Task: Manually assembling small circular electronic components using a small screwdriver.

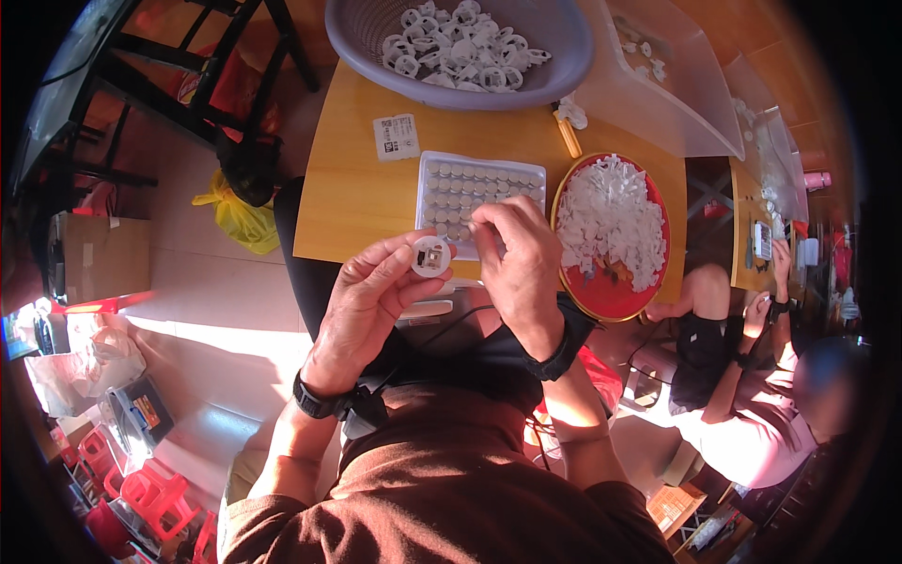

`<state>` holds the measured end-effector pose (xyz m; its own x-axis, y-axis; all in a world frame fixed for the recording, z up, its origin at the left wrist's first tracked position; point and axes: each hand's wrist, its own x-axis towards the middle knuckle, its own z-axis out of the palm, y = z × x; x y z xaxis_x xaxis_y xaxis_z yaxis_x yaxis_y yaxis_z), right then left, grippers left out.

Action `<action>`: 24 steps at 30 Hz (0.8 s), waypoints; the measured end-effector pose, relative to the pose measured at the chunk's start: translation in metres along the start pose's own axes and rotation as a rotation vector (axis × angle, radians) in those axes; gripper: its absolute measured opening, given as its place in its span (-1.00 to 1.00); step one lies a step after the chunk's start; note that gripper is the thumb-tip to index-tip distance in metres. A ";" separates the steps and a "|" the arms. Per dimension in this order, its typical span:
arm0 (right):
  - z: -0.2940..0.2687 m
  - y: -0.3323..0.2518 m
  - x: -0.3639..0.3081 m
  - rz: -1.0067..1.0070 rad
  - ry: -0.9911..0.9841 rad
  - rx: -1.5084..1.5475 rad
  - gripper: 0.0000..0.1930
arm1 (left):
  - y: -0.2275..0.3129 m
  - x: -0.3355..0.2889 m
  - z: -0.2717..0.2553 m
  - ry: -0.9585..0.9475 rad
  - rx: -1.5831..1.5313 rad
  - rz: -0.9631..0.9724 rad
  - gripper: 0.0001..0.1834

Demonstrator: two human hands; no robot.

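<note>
My left hand (371, 287) pinches a small round white plastic housing (431, 257) between thumb and fingers. Its open face is turned up and shows dark and metallic parts inside. My right hand (519, 263) reaches over the near right part of a white tray (423, 199), thumb and fingertips drawn together at the round silver button cells (458, 188) set in rows there. Whatever lies between those fingertips is too small or hidden to make out. Right of the tray stands a red round dish (594, 293) heaped with small white plastic pieces (613, 216).
A grey-purple basket (554, 70) of white ring-shaped parts stands at the table's far side. Beside it are a translucent bin (691, 103), a yellow-handled tool (567, 136) and a printed label (396, 137). Another person (742, 423) works at the right. Red stools (155, 493) stand lower left.
</note>
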<state>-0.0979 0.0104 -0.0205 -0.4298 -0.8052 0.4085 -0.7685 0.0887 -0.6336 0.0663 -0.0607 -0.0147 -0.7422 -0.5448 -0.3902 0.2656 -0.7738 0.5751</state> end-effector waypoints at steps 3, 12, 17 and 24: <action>-0.001 -0.001 -0.001 0.001 -0.017 0.034 -0.83 | 0.000 0.000 0.001 -0.008 -0.005 -0.018 -0.66; -0.020 -0.025 -0.011 -0.113 0.040 0.316 -0.76 | -0.003 -0.004 0.010 -0.007 0.048 0.016 -0.71; -0.018 -0.028 -0.017 -0.160 0.073 0.283 -0.73 | -0.005 -0.003 0.016 0.001 0.099 0.046 -0.74; -0.017 -0.028 -0.021 -0.327 0.067 0.101 -0.73 | -0.011 -0.005 0.021 0.077 0.242 0.075 -0.74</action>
<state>-0.0754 0.0345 0.0000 -0.2014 -0.7410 0.6406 -0.8213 -0.2287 -0.5227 0.0544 -0.0427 -0.0036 -0.6748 -0.6276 -0.3882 0.1563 -0.6357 0.7559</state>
